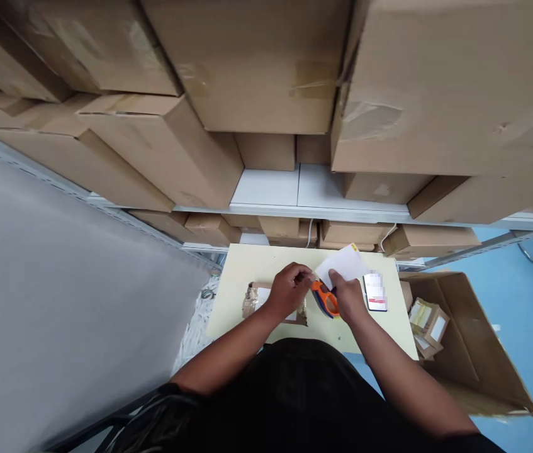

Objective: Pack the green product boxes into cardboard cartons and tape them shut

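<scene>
A white paper label [343, 264] with a small yellow mark at one corner is held up over the table. My right hand [348, 297] grips its lower edge, thumb on top. At the label's left corner, my left hand [289, 288] is closed in a pinch, the fingertips meeting the paper's edge. Scissors with orange and blue handles [326, 299] are between my hands, close to the right fingers; their blades are hidden. Under my left wrist lies a small cardboard parcel [250, 300] with brown tape and a white label, partly covered by the hand.
A phone [375, 291] lies right of my right hand on the pale table [228, 270]. On the floor to the right, a large open carton [478, 333] holds several small boxes [429, 324]. Shelves of cardboard boxes [266, 69] rise beyond the table. A grey wall [68, 302] stands left.
</scene>
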A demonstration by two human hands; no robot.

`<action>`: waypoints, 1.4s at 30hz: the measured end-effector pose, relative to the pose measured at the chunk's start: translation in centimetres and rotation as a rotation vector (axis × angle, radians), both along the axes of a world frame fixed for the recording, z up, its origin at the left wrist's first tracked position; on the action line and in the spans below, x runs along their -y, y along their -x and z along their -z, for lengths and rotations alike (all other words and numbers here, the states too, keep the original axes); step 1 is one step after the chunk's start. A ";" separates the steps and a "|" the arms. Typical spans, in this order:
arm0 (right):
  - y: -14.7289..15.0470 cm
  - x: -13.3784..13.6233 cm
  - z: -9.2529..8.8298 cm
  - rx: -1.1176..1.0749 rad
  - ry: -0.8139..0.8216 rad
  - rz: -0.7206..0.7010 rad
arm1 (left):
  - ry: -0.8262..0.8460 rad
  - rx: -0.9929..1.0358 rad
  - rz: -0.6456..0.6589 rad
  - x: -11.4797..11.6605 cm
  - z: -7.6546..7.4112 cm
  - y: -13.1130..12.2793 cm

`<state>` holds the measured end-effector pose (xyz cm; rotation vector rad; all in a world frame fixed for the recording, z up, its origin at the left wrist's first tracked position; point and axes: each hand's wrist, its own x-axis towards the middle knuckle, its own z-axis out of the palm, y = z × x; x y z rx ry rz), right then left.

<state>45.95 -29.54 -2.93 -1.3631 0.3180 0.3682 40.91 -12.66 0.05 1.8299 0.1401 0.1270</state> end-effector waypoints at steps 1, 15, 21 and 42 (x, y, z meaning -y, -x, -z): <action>0.8 -0.6 -1.2 -0.025 -0.084 0.013 | 0.038 -0.026 -0.019 -1.1 -0.3 0.7; 7.6 -7.3 -7.3 0.005 -0.228 -0.244 | 0.563 -0.074 0.172 -8.6 -4.4 7.9; 8.2 -7.9 -7.2 -0.003 -0.199 -0.261 | 0.554 -0.061 0.123 -8.9 -4.4 8.8; 7.8 -5.9 -6.8 0.086 -0.147 -0.251 | 0.489 -0.063 0.129 -6.8 -3.6 8.2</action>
